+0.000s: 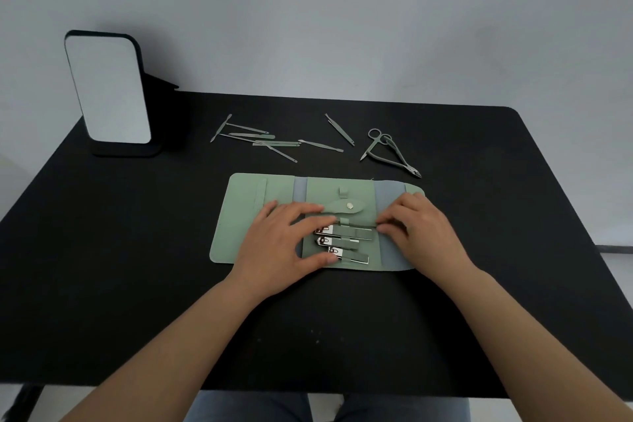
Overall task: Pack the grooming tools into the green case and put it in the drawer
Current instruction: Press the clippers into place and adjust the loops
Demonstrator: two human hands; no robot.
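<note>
Toward the near edge of the black table [137, 284], the green case [246, 212] is lying unfolded, three nail clippers [342, 243] sitting under its middle straps. The left hand [284, 247] is resting flat on the left panel, fingers nearly straight and gripping nothing. The right hand [421, 233] is working at the right end of the top clipper, fingertips [383, 228] bent and seeming to pinch it. Beyond, near the far edge, the slim tools [260, 140], scissors [375, 142] and nippers [397, 158] are waiting loose. Risk: pushing crookedly could snag the strap or shove the case into them. A mirror [109, 89] is standing at the far left corner.
</note>
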